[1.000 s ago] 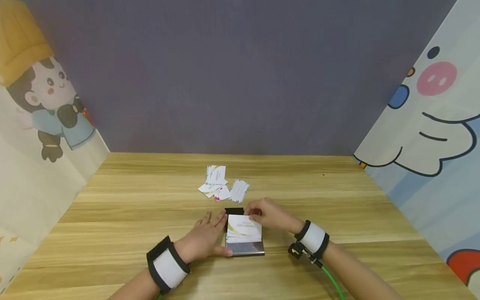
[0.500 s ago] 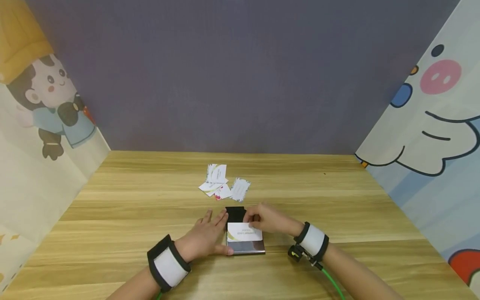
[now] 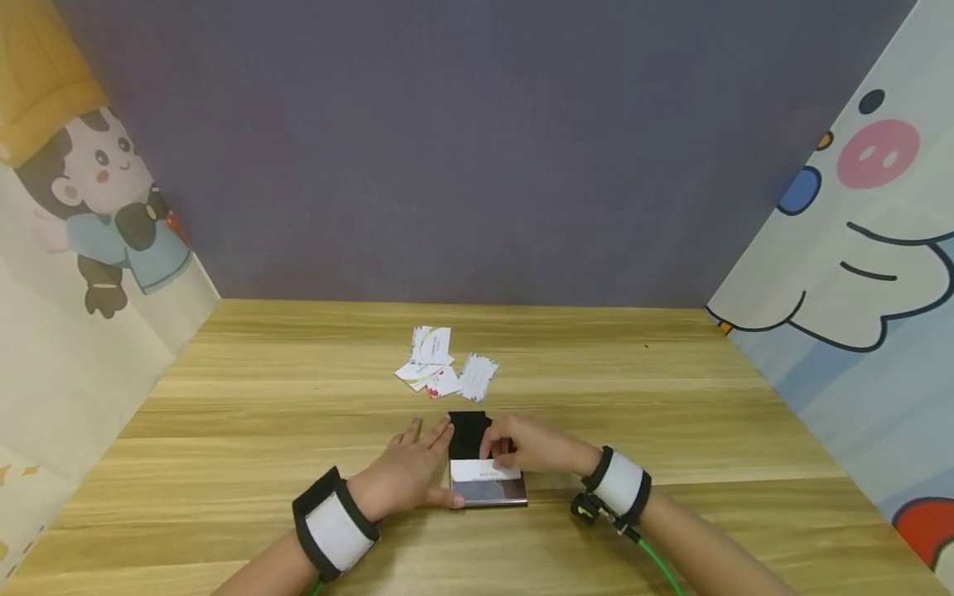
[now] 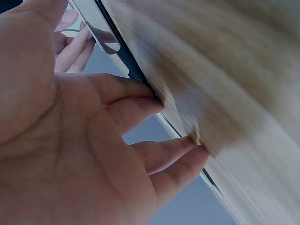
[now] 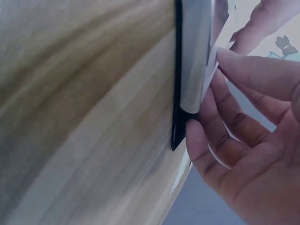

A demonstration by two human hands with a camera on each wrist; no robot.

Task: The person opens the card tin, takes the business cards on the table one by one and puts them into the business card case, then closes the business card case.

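Left grip splayed, right grip seemingly pinching

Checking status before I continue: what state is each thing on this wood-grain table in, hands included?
Shiny silver-and-black card case: flat on the table, black part exposed.
White paper card: apparently partly inside the case, a strip showing.
Right hand: pinching that card.
Left hand: fingers spread, braced along the case's left side.
Overlapping white printed cards: loose, lying flat.
White card with blue-green border: loose, flat.
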